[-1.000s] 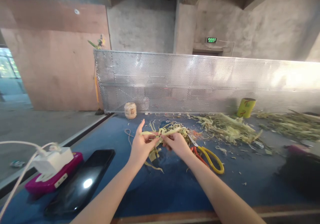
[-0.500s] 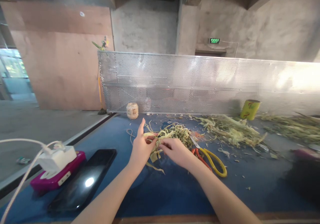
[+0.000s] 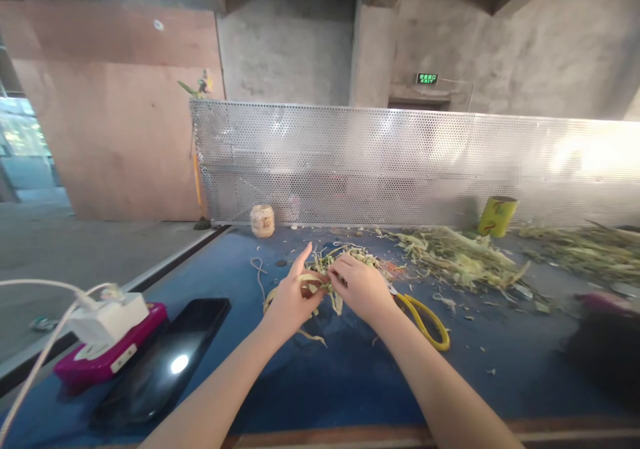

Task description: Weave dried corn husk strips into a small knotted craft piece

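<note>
My left hand (image 3: 290,299) and my right hand (image 3: 361,287) meet over a blue table (image 3: 325,375), both pinching pale green leaf strips (image 3: 320,282). The left thumb and fingers grip one strip while the index finger points up. My right hand's fingers are curled on the same bundle, which hangs down in loose ends. A small heap of the same strips (image 3: 350,259) lies just behind the hands. Yellow-handled scissors (image 3: 425,319) lie on the table right beside my right wrist.
A black phone (image 3: 165,362) and a magenta box with a white charger (image 3: 107,335) lie at the left. A twine spool (image 3: 262,221) and a yellow cup (image 3: 495,215) stand by the perforated metal screen (image 3: 400,169). Leaf heaps (image 3: 460,255) spread to the right; a dark bag (image 3: 607,355) sits at far right.
Both hands have moved slightly forward and closer together, and the strip that was stretched between them is now bunched up in the fingers.
</note>
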A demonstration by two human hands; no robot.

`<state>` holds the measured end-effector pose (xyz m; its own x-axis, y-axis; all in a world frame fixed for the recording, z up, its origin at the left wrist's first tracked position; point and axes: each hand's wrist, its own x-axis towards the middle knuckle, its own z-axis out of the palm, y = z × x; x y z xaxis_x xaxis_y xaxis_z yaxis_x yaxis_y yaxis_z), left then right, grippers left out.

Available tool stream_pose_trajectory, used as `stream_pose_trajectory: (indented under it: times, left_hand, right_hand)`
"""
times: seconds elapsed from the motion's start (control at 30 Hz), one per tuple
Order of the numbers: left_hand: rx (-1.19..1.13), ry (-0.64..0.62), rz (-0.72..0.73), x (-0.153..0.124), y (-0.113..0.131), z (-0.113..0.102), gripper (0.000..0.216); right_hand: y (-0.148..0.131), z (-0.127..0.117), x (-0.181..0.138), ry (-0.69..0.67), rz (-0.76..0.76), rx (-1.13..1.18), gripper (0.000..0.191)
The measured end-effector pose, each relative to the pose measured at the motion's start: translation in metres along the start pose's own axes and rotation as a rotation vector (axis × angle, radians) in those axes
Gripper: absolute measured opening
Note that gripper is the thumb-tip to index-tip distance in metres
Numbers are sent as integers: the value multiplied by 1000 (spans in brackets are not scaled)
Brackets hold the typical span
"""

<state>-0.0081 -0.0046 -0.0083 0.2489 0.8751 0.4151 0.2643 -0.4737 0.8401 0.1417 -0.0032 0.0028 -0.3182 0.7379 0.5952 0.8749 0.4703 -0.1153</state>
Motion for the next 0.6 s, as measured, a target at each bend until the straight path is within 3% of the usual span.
stream_pose_trajectory:
  times: [0.17, 0.37, 0.6]
  left_hand:
    - [-306, -100, -139, 4, 0, 0, 89]
    - [-492, -59, -228, 6, 0, -7, 93]
    - [-626, -13, -369, 5, 11, -14, 87]
  right_hand:
    - [1, 2, 1, -22, 48, 2, 16]
    - [10, -7, -2, -78, -294, 202, 23]
    - [16, -12, -4, -75, -406, 231, 45]
